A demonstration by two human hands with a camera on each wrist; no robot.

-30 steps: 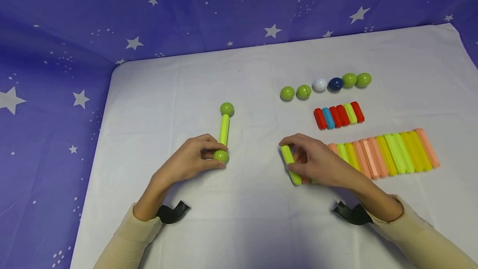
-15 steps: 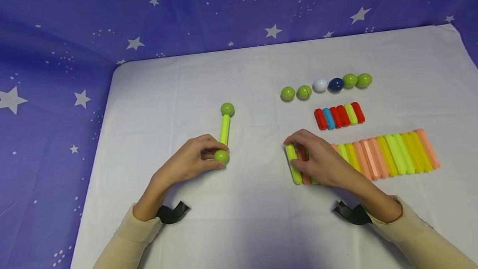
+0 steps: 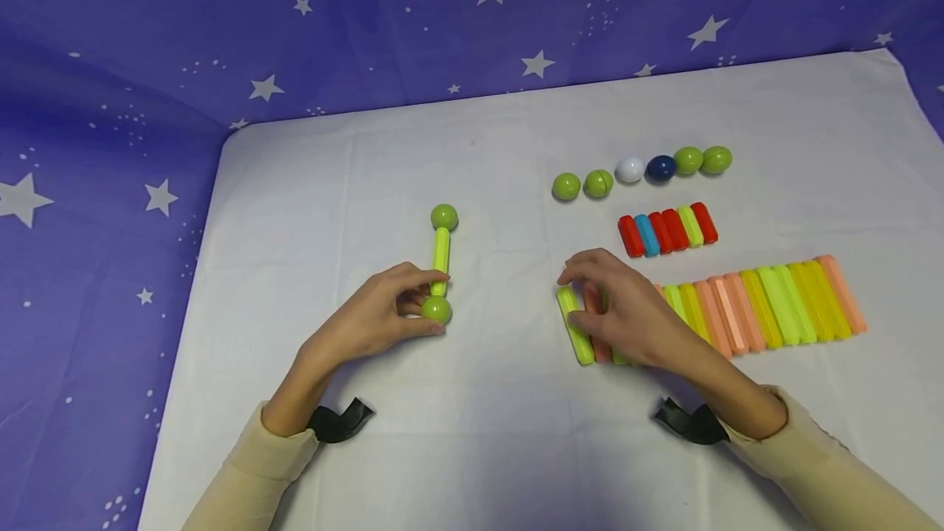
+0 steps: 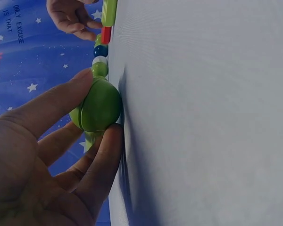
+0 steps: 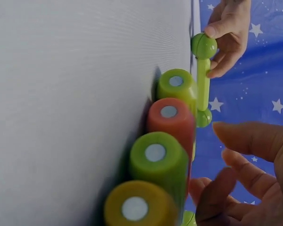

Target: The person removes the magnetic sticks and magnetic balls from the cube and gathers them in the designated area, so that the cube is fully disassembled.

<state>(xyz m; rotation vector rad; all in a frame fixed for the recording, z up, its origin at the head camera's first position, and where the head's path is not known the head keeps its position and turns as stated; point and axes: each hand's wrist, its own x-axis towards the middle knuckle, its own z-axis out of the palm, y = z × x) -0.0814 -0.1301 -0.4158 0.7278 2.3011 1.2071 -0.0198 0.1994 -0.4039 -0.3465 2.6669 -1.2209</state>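
My left hand pinches a green ball between thumb and fingers, at the near end of a yellow-green magnetic rod. A second green ball sits at the rod's far end. In the left wrist view the pinched ball shows a seam round it. My right hand hovers over the left end of a row of long rods, thumb and fingers apart. Nearest its fingertips lies a yellow-green rod. In the right wrist view nothing sits between the right fingers; the rods' ends show round silvery discs.
The long-rod row of salmon, yellow and green pieces runs off to the right. Behind it lie short rods in red, blue and yellow-green. Farther back stands a line of balls, with a white ball and a navy ball among green ones.
My right hand has set the yellow-green rod down against the left end of the row and loosened its fingers. The left hand stays on its ball.
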